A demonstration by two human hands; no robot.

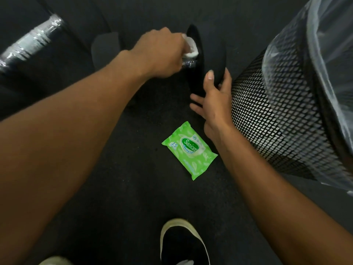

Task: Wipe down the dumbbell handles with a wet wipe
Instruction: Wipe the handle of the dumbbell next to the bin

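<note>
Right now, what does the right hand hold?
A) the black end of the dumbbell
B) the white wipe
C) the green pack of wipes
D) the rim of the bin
A: the right hand grips the dumbbell's black end; the left hand holds the white wipe.

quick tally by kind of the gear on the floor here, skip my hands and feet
dumbbells: 2 (near dumbbell, far-left dumbbell)
wet wipe: 1
wipe pack: 1
mesh bin: 1
total: 5
</note>
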